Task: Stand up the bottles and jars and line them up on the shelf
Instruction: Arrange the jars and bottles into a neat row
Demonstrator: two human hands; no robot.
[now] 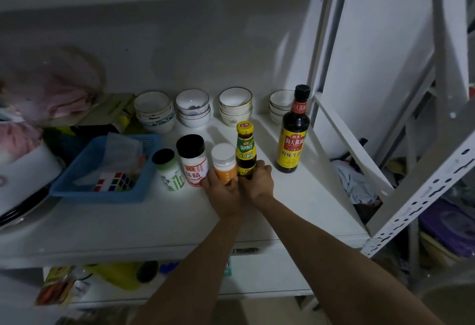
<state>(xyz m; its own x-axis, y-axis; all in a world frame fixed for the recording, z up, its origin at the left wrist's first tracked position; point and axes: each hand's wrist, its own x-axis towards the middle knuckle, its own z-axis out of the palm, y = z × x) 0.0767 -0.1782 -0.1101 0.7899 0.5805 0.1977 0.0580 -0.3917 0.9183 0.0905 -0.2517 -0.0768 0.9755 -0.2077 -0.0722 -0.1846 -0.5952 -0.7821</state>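
Note:
On the white shelf (pixel 295 209) several containers stand upright in a row. From the left: a green-labelled jar with a black cap (pixel 168 169), a red-labelled jar with a black lid (pixel 193 159), an orange jar with a white lid (pixel 224 163), a yellow-capped sauce bottle (pixel 246 148). A tall dark soy sauce bottle (pixel 294 132) stands apart to the right. My left hand (pixel 222 193) wraps the base of the orange jar. My right hand (pixel 258 181) grips the bottom of the yellow-capped bottle.
Stacks of white bowls (pixel 192 107) line the back of the shelf. A blue basket (pixel 84 170) holding a puzzle cube (pixel 114 182) sits left of the jars. Pink bags and a white pot crowd the far left. A slanted metal brace (pixel 352 145) borders the right side.

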